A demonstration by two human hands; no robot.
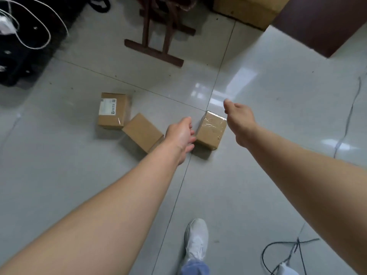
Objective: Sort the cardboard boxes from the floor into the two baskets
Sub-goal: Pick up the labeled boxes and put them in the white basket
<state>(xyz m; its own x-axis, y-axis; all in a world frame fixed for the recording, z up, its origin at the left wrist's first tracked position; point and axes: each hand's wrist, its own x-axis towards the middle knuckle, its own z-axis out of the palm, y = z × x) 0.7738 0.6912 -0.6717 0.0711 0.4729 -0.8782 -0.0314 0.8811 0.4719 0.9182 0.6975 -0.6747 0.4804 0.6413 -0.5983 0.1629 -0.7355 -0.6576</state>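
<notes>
My left hand (pixel 180 135) reaches out empty, its fingers loosely straight and a little apart. It is just beside the left face of the small brown cardboard box sealed with clear tape (pixel 211 130), which sits on the pale glossy tiled floor (pixel 278 116) at a crossing of tile seams. My right hand (pixel 240 120) hovers by that box's right top edge, thumb out, and I cannot tell how its other fingers lie. Further left, a plain brown cardboard box (pixel 142 132) lies just beside a brown cardboard box with a white label (pixel 112 111).

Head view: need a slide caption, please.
Left hand and right hand reach for the taped box among three on the floor.
</notes>
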